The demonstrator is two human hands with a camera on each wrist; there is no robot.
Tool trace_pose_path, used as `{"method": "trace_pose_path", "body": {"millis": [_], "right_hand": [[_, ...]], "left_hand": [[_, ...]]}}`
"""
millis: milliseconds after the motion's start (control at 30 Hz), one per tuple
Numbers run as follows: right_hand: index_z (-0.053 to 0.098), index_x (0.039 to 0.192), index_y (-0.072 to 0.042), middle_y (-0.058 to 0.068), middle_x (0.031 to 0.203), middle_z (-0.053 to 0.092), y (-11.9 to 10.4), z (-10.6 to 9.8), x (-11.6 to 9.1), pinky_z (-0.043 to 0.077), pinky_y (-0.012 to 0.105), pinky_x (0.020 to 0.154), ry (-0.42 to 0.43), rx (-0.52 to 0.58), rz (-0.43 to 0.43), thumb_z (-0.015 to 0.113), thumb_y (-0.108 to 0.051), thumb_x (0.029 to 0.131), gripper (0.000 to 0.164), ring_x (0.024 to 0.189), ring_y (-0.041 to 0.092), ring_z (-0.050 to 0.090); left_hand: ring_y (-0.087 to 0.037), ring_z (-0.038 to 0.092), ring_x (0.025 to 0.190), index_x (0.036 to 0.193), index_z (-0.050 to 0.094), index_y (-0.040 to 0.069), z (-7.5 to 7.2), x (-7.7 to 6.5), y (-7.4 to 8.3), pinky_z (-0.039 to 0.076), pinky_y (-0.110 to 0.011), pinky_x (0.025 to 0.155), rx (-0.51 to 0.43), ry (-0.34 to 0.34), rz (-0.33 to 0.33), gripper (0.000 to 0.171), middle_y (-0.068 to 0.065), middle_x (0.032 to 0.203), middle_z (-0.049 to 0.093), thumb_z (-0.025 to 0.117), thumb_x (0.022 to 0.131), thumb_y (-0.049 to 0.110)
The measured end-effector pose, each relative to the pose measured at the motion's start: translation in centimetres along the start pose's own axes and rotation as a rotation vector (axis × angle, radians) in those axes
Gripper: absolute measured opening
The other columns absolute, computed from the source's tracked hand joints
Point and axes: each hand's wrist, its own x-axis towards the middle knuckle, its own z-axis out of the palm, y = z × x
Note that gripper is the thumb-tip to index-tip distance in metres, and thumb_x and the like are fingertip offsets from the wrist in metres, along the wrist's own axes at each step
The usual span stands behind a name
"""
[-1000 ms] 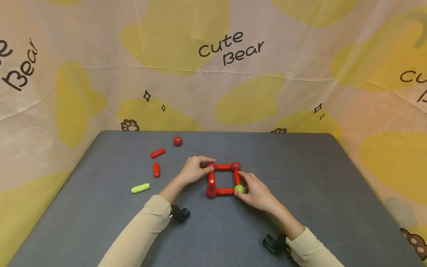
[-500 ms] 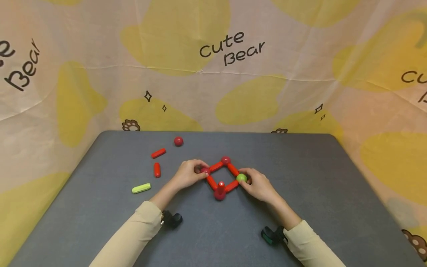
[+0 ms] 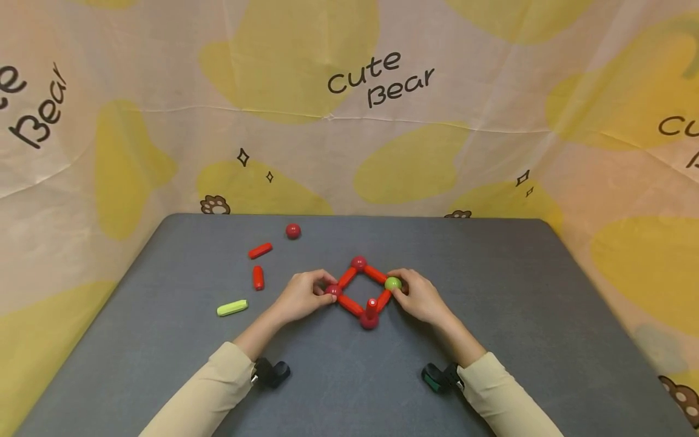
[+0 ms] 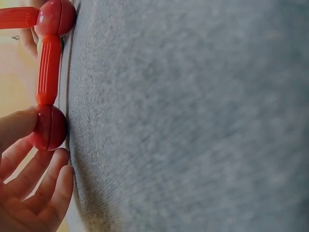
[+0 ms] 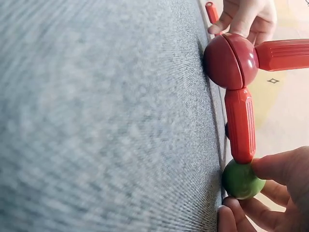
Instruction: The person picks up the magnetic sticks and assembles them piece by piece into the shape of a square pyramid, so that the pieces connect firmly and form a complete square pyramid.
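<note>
Diamond-shaped frame (image 3: 350, 305) of red sticks, resting on the bench (image 3: 508, 279) between the two grips, with an upright stick (image 3: 372, 307) at its near corner. Opposite corners are best moved together and kept level, lest it pull apart. The left-hand grip (image 3: 300, 295) pinches a red ball (image 3: 332, 292), the right-hand grip (image 3: 422, 297) the green ball (image 3: 392, 283); the forearms (image 3: 261, 335) converge from the near side.

A: Specify the location type.
B: Screened tabletop workstation; the wider room cannot be identified.
A: State the visible indicators.
B: Grey table (image 3: 519, 291), lower half of the frame; creased cloth backdrop (image 3: 295, 60) printed "cute Bear", covering the upper, left and right portions; black wrist-worn devices (image 3: 271, 373), lower centre
</note>
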Motion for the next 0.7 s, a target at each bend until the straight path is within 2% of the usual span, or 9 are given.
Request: {"method": "trace_pose_path", "body": {"millis": [300,533,700], "right_hand": [[0.063,0.114,-0.010,0.003,0.079,0.053,-0.3,-0.1,0.2,0.036,0.027,0.057,-0.020,-0.006,0.019,0.062,-0.011,0.085,0.030,0.064,0.013,0.044],[0.062,0.115,-0.009,0.003,0.078,0.053,-0.2,-0.1,0.2,0.036,0.027,0.057,-0.026,-0.002,0.021,0.062,-0.011,0.085,0.030,0.065,0.013,0.045],[0.063,0.114,-0.010,0.004,0.082,0.056,0.0,-0.2,0.2,0.038,0.027,0.059,-0.024,-0.005,0.012,0.062,-0.011,0.085,0.029,0.066,0.013,0.046]], "left_hand": [[-0.012,0.054,0.059,0.096,0.067,0.015,-0.1,-0.3,-0.1,0.043,-0.026,0.052,-0.010,-0.018,0.012,0.022,0.002,0.067,0.061,0.074,0.076,0.015],[-0.011,0.062,0.073,0.103,0.067,0.012,-1.3,-0.6,0.2,0.048,-0.026,0.060,-0.038,-0.049,0.030,0.025,-0.003,0.094,0.067,0.072,0.078,0.014],[-0.013,0.065,0.081,0.106,0.066,0.010,-2.9,-1.1,0.2,0.050,-0.028,0.065,-0.051,-0.012,0.025,0.028,-0.007,0.105,0.066,0.071,0.079,0.014]]}}
